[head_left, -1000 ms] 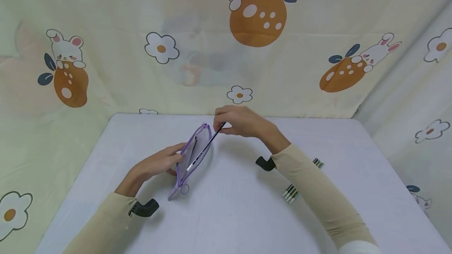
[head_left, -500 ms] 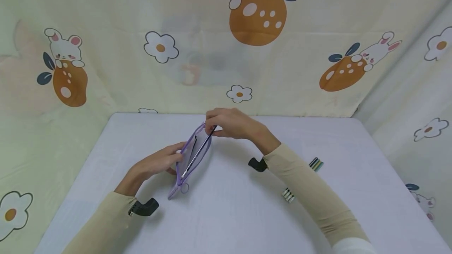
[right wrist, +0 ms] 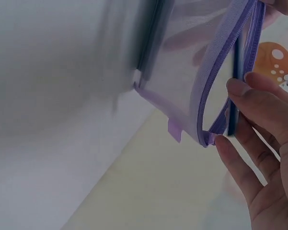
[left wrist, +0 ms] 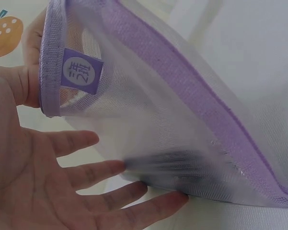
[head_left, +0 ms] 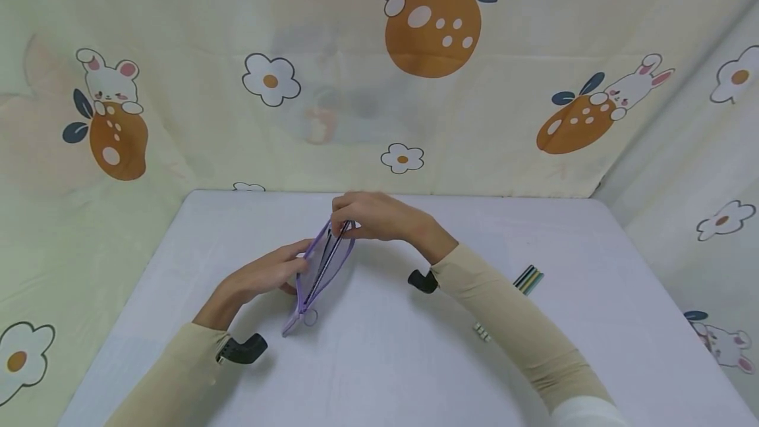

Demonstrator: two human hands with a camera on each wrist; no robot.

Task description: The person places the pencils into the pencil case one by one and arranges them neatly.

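Observation:
My left hand (head_left: 269,274) grips the near side of a purple-edged mesh zip pouch (left wrist: 177,76), its thumb at the rim; in the left wrist view its other fingers lie against the mesh. The pouch stands tilted with its zip open. Between thumb and fingers my right hand (head_left: 376,217) pinches a dark pencil (right wrist: 233,117), most of its length down inside the pouch opening. More dark pencils (right wrist: 154,43) show through the mesh at the pouch's bottom. A zip ring (head_left: 311,317) hangs at the pouch's near end.
Several pencils (head_left: 529,279) lie side by side on the white table (head_left: 379,374) to the right, their middles hidden under my right sleeve (head_left: 510,315). Black wrist cameras (head_left: 243,350) jut from both sleeves. A patterned curtain (head_left: 332,25) hangs behind the table.
My right hand has moved left and down, sliding the pencil deeper into the pouch. The left hand and pouch stay put. My right sleeve shifted left, uncovering more of the pencils' far ends.

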